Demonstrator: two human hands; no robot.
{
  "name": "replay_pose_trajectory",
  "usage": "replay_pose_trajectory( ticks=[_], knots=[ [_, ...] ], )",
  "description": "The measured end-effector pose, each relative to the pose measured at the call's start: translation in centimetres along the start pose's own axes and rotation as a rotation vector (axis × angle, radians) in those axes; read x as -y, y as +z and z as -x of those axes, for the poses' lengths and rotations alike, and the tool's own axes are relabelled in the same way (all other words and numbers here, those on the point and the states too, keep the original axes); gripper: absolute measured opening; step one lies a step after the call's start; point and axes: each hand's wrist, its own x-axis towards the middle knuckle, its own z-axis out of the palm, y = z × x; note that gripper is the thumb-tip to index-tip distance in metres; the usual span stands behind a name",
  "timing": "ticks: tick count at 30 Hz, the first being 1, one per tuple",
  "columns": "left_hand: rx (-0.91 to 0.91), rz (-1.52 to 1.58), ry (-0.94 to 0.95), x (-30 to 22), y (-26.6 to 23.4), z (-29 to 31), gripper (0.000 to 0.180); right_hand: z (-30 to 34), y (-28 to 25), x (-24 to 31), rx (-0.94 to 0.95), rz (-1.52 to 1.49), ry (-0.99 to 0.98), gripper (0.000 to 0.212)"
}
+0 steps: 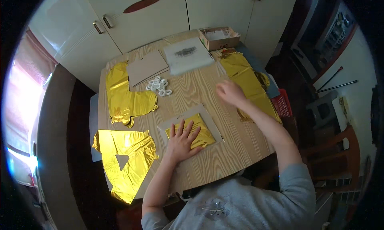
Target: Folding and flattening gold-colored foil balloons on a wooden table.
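My left hand [185, 142] lies flat with fingers spread, pressing on a folded gold foil balloon [204, 137]. Under that foil is a grey-brown card [212, 124], and a clear plastic bag [221, 141] shows around the edges. Over the table's right half hovers my right hand [231, 92], its fingers curled and smeared by motion. Whether it holds anything cannot be made out. Beside it, flat gold foil balloons [250, 84] are stacked along the right edge.
Two flat gold foil balloons [128, 100] [136, 150] lie at the left. White rings [159, 86] sit near brown cards [146, 66] and a stack of clear bags [188, 56]. At the back stands a cardboard box [220, 42]; a red basket [283, 102] is beyond the right edge.
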Motion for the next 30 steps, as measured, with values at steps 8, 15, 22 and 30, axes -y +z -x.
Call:
replay_pose_trajectory(
  ticks=[8,15,22,30],
  knots=[
    [-0.025,0.012,-0.047,-0.1,0.0,0.3,0.075,-9.1,2.8,-2.4,0.18,0.266,0.392,0.031],
    [-0.017,0.001,-0.072,-0.3,0.5,0.5,0.075,-7.3,2.1,-1.9,0.298,0.299,0.367,0.025],
    [-0.14,0.057,0.013,-0.5,-0.2,0.3,0.064,2.9,-1.8,2.3,0.446,0.174,0.151,0.021],
    [-0.194,0.189,0.15,-1.7,-0.9,0.2,0.037,15.9,-6.4,6.8,0.559,-0.565,0.188,0.011]
  ],
)
